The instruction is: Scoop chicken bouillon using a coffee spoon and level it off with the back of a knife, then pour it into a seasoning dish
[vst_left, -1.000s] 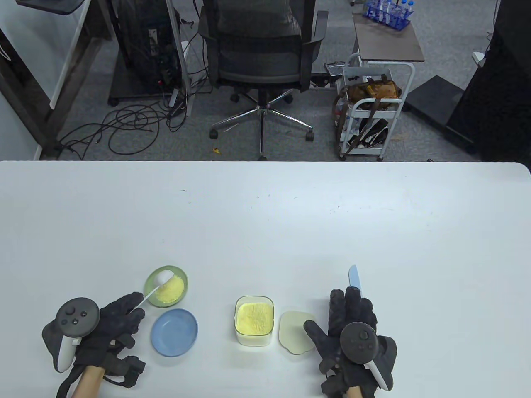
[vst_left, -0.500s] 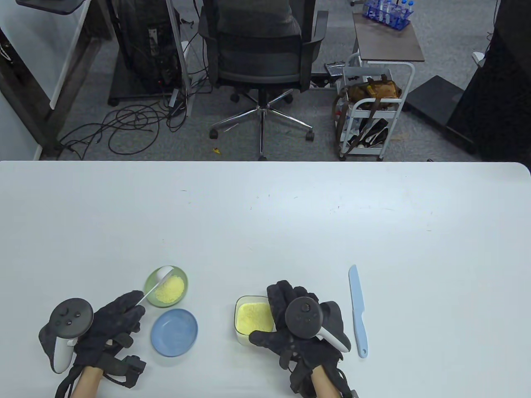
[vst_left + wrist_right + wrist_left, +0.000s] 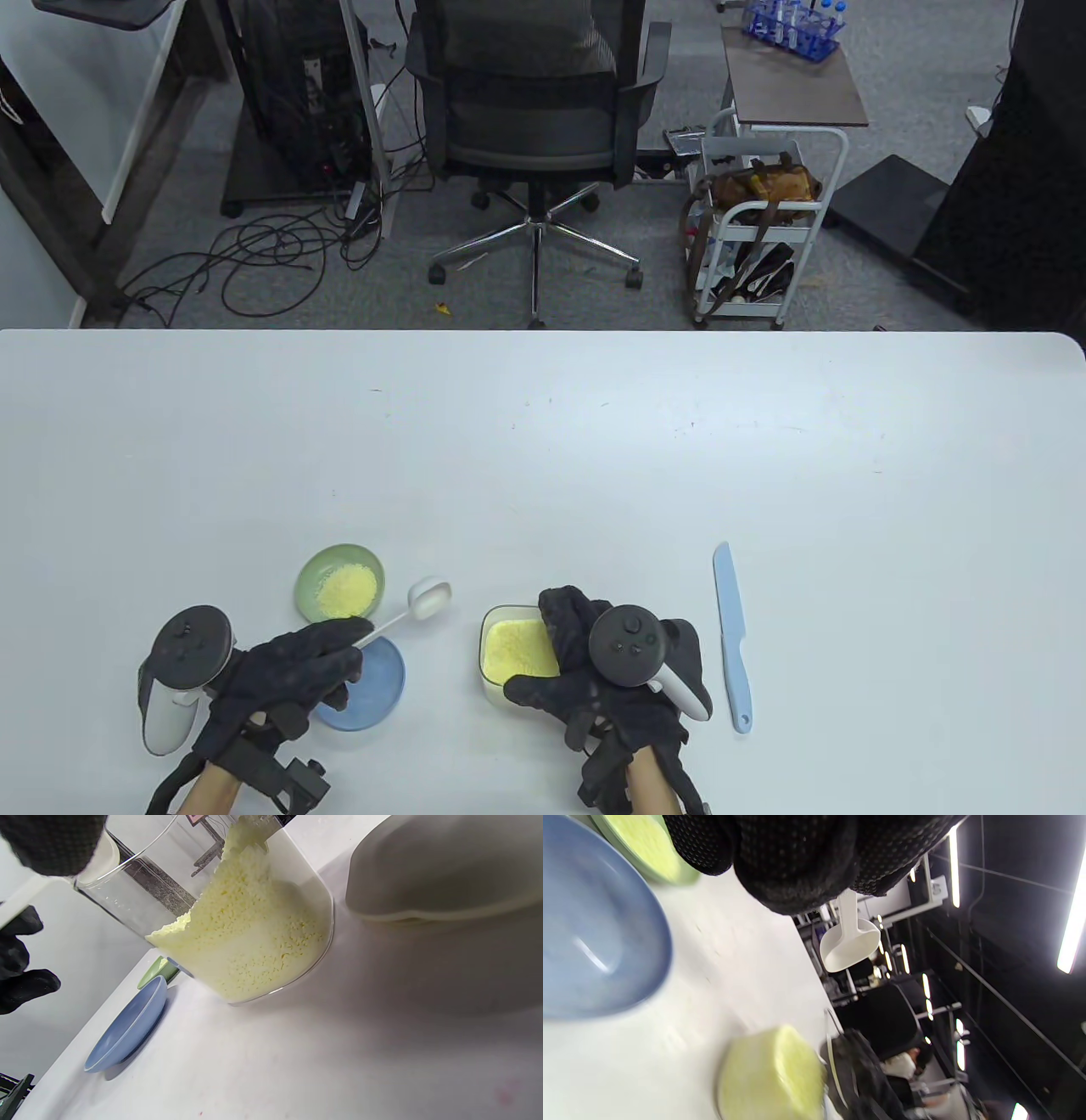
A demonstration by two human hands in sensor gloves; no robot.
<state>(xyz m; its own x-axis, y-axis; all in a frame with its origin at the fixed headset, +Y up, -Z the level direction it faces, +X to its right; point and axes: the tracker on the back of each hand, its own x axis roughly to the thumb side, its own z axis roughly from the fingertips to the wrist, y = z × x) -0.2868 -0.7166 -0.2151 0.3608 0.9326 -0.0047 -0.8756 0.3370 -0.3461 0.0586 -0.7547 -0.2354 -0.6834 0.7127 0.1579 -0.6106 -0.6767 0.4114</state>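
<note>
My left hand pinches the handle of the white coffee spoon. Its bowl hangs over bare table between the green seasoning dish and the glass bouillon container. In the left wrist view the spoon looks empty. The green dish holds a yellow heap of bouillon. My right hand grips the container's right side, with fingers over the far rim and the thumb at the front. The container is about half full. The light blue knife lies on the table right of that hand, untouched.
A blue dish lies partly under my left hand, just below the green one. The container's pale lid sits right beside the container, hidden under my right hand in the table view. The table's front edge is close below both hands.
My right hand left the knife on the table and moved left onto the container. My left hand swung the spoon from over the green dish to the right, toward the container.
</note>
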